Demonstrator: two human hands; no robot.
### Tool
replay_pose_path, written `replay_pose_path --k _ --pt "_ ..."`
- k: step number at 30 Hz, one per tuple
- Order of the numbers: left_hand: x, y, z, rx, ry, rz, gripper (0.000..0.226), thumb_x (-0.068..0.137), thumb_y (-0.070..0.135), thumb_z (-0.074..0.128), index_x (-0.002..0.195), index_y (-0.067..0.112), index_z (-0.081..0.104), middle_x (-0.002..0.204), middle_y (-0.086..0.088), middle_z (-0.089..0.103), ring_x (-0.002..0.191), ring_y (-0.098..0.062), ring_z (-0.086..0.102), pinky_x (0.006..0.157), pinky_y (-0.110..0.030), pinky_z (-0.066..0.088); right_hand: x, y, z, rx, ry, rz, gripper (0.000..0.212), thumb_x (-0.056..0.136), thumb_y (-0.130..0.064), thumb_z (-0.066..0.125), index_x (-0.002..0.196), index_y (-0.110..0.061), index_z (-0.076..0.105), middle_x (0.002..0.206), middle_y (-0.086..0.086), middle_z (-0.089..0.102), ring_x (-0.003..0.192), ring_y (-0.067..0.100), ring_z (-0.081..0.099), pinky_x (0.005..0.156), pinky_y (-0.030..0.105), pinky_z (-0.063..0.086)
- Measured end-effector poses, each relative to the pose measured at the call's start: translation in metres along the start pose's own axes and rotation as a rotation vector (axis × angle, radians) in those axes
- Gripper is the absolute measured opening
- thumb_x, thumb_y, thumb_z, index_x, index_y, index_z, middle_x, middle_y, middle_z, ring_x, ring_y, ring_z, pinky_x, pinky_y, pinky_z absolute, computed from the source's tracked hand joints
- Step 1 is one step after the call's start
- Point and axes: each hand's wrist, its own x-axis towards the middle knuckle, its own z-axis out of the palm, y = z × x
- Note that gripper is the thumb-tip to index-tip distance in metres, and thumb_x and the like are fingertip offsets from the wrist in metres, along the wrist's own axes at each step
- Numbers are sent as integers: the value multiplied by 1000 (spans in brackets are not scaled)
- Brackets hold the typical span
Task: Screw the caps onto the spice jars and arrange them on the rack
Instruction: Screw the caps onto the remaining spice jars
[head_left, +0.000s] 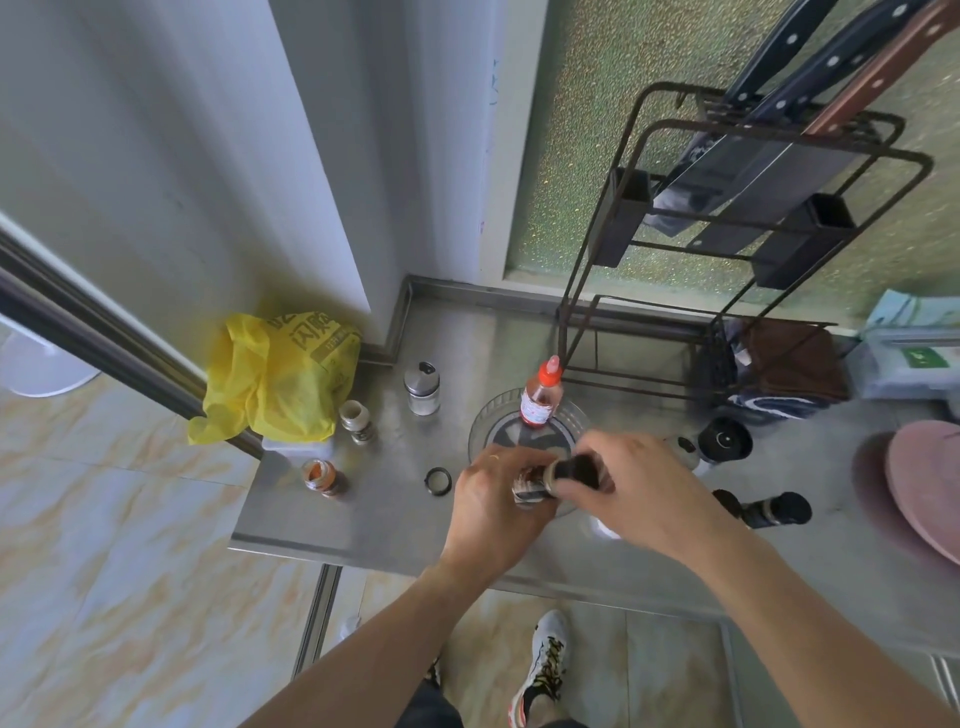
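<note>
Left hand (493, 499) wraps the small jar (527, 488), right hand (631, 486) pinches its dark cap (576, 470) before the rack (727, 249); rigid, light, probably slick, so grip the body.

Counter (363, 525): grey brushed steel. Bag (280, 374): yellow, dark print. Bottle (540, 397): red cap, red-white label. Open jar (323, 477): orange powder. Shaker (422, 389): silver lid, clear glass. Ring (438, 481): black. Rack (727, 234): dark rusty wire. Window (587, 130): green speckled glass. Floor (130, 571): cream-orange marbling. Shoe (543, 665): white, black-yellow laces. Plate (924, 483): pink.
</note>
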Motion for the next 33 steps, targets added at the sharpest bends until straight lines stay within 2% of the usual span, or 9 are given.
replay_pose_path --k 4,9,12,14,16,20,25,30,33 --pt "0 0 -3 -18 10 -22 38 64 15 87 98 27 77 92 8 74 85 -11 68 77 -32 57 -1 -3 -3 35 -27 -24 46 81 -55 70 115 -27 57 106 -12 59 93 17 63 79 31 48" --pt "-1 0 -6 -16 4 -15 38 63 16 86 97 29 76 92 10 74 84 -10 68 76 -35 58 1 -4 1 0 37 41 51 79 -71 57 100 -24 62 87 -10 66 83 20 62 72 35 49" --pt "-2 -1 -7 -15 7 -9 37 65 16 86 98 30 76 92 10 74 85 -12 69 77 -32 57 1 -8 3 36 26 -38 36 76 -51 73 102 -30 61 93 -14 65 88 18 65 78 36 52" --pt "-4 -2 -6 -5 -1 20 37 65 18 87 98 29 76 91 10 74 85 -10 68 78 -21 52 0 -7 5 19 124 14 34 81 -57 64 82 -23 63 76 -9 65 74 22 63 68 36 50" --pt "-8 -3 -3 4 -15 59 35 64 20 88 96 27 76 91 10 75 84 -9 68 78 -17 50 -1 -9 5 28 114 22 40 78 -62 65 92 -24 64 82 -13 61 79 18 61 71 33 47" --pt "-12 -8 -3 -10 0 54 33 67 21 86 97 28 76 90 12 75 82 -7 68 75 -30 56 -11 -11 16 60 69 -13 38 72 -36 83 104 -25 66 99 -8 69 93 18 65 81 32 50" --pt "-30 -24 0 27 31 66 25 72 32 77 97 29 73 86 9 74 75 -9 68 66 -34 58 -23 -21 50 46 165 52 33 77 -36 82 105 -23 69 98 -7 71 90 16 66 77 21 41" --pt "-41 -63 5 190 -307 -103 70 76 25 77 137 39 46 125 8 63 112 -10 57 90 -22 47 -20 -17 81 -47 96 148 34 89 -38 70 115 -20 60 107 -2 64 98 20 65 79 27 46" --pt "-46 -94 -1 237 -222 -292 64 77 18 77 134 30 50 123 6 64 111 -13 60 91 -29 50 -18 -9 102 -124 45 191 30 93 -33 64 116 -17 55 113 1 61 97 23 66 79 31 49"
